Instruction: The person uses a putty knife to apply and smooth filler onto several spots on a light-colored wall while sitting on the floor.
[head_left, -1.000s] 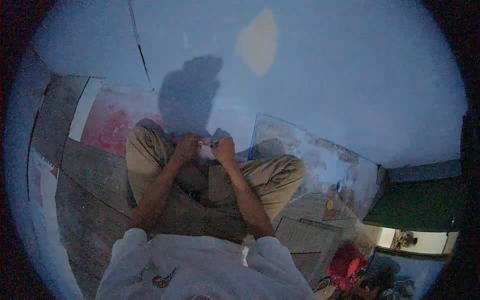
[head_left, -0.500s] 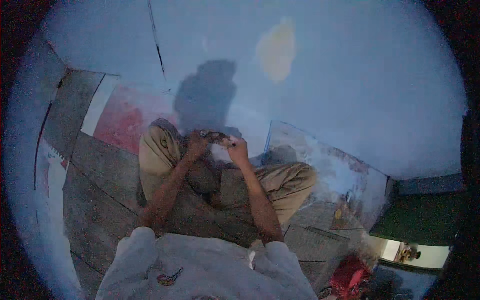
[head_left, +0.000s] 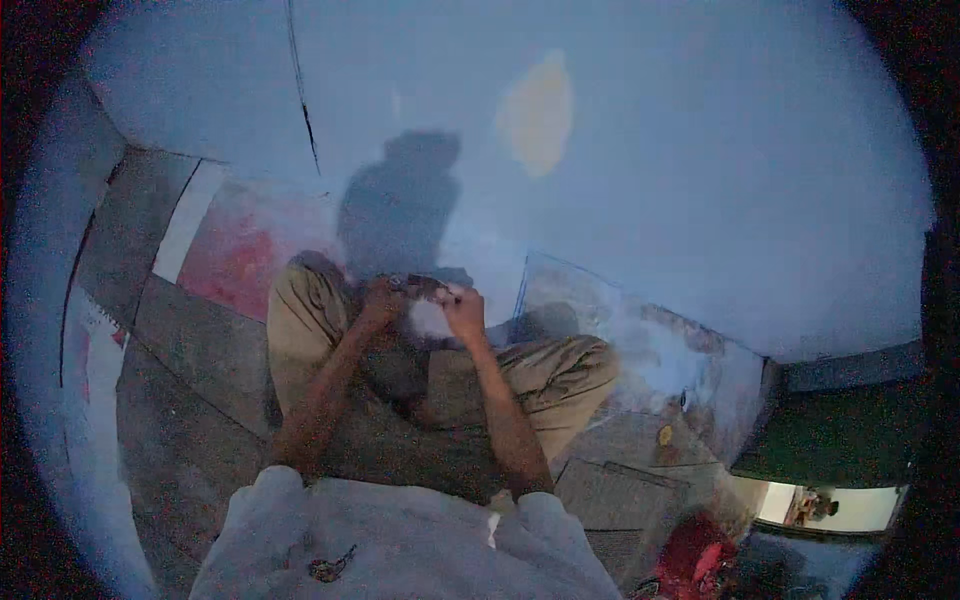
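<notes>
My left hand and my right hand are raised above my crossed legs in tan trousers, their fingers closed on either end of a small dark elongated item. The item is too blurred to name. A pale pinkish-white patch shows just below it, between my hands; I cannot tell whether it belongs to the item or to what lies behind. The shadow of my head and hands falls on the pale blue wall just in front of me.
Worn grey mats or boards cover the floor at left, with more flat sheets at right. A red object lies at lower right near dark clutter. A dark green surface sits above a bright gap at the right edge.
The whole view has shifted slightly as my head moved. My hands stay together on the dark item, which now lies more stretched between them than a second ago, with my right fingers repositioned.
</notes>
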